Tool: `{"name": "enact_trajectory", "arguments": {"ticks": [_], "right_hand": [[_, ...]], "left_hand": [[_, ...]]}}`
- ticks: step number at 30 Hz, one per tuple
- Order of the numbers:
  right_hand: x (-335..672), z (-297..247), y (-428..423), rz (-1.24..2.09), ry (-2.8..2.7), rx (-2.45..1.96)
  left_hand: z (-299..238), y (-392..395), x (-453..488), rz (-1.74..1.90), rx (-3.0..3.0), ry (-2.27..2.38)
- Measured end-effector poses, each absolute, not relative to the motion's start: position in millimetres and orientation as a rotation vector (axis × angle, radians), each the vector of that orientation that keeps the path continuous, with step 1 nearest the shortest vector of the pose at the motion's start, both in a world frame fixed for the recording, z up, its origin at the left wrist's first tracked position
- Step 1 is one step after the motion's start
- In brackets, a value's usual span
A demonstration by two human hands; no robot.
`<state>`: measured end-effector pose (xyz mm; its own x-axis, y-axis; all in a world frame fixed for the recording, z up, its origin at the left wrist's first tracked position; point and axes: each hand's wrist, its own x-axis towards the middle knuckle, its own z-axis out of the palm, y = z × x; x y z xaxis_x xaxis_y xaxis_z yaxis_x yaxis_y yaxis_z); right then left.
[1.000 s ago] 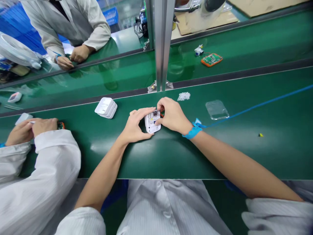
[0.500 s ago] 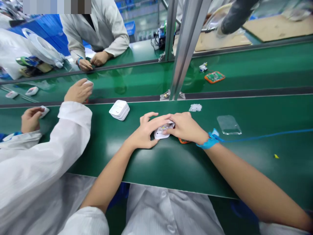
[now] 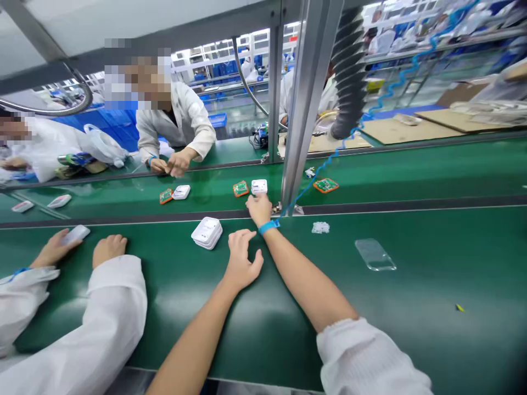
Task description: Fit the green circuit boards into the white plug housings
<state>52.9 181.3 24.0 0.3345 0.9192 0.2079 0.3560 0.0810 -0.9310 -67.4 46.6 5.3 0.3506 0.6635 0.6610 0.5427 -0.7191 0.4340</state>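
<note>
My right hand (image 3: 260, 209), a blue band at its wrist, reaches over to the conveyor belt, its fingers closed at the near edge of a white plastic case (image 3: 259, 186). An orange-rimmed green circuit board (image 3: 240, 188) lies just left of that case. Over the green tabletop, my left hand (image 3: 242, 259) has its fingers apart and holds nothing. A stack of white plastic cases (image 3: 206, 232) stands to its left. Right of my hands lie a small pile of clear bits (image 3: 320, 227) and a clear plastic tray (image 3: 374, 254).
A co-worker's hands (image 3: 109, 249) are at my left, one with a white case (image 3: 76, 235). Another person (image 3: 177, 159) works across the belt. A metal post (image 3: 307, 109) rises beyond my right hand. A blue coiled cord (image 3: 329, 159) runs past it. More boards (image 3: 326, 185) lie on the belt.
My hands have come apart. The right one has moved forward to the belt with the white case; the orange-rimmed board now lies there too. My left hand is now empty. The view has tilted up.
</note>
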Motion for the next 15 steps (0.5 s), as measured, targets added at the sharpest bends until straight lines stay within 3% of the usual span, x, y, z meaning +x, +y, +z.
{"name": "enact_trajectory", "arguments": {"ticks": [6,15], "right_hand": [[40.5,1.0,165.7,0.505,-1.795,-1.352],[44.5,12.8,164.9,0.357,-2.005,-1.414]], "left_hand": [[6.1,48.9,-63.0,0.962,2.417,1.049],[5.3,51.3,-64.3,0.828,2.513,1.023]]}}
